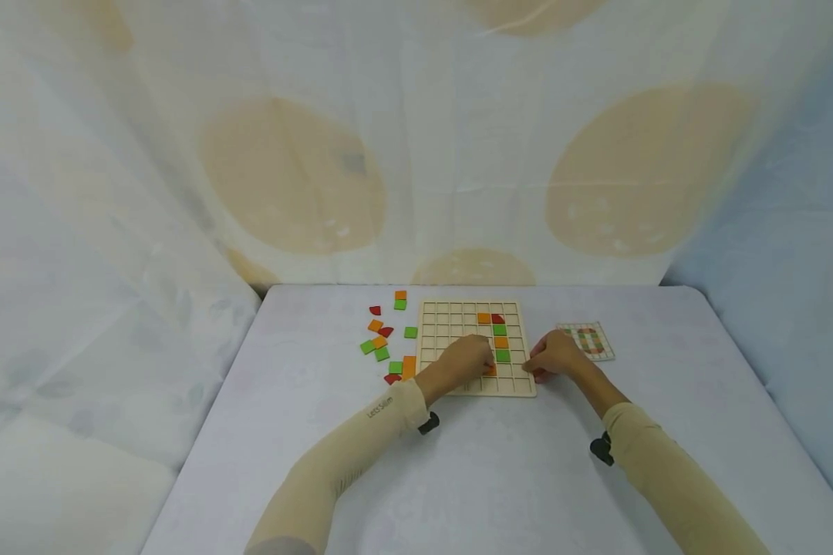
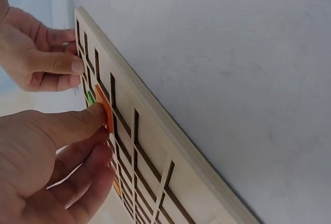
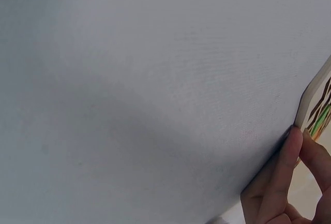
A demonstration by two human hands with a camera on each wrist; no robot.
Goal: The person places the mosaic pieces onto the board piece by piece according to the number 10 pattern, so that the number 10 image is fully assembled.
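Orange square tile [image 2: 105, 111] pinched by left hand [image 1: 467, 360] fingers, right hand [image 1: 554, 356] fingers gripping wooden grid board [image 1: 473, 387] edge

One piece of lettering is showing: small grey print reading "Let's Slim" is running along the left sleeve [image 1: 380, 406], near the wrist. The pattern card [image 1: 587, 341] is carrying coloured squares only, nothing readable.

Loose tiles [image 1: 387, 339] in red, orange and green are lying scattered on the table [image 1: 500, 462], left of the grid. A small pattern card [image 1: 586, 341] is lying to its right. A pale, dotted cloth [image 1: 291, 173] is hanging behind the table.
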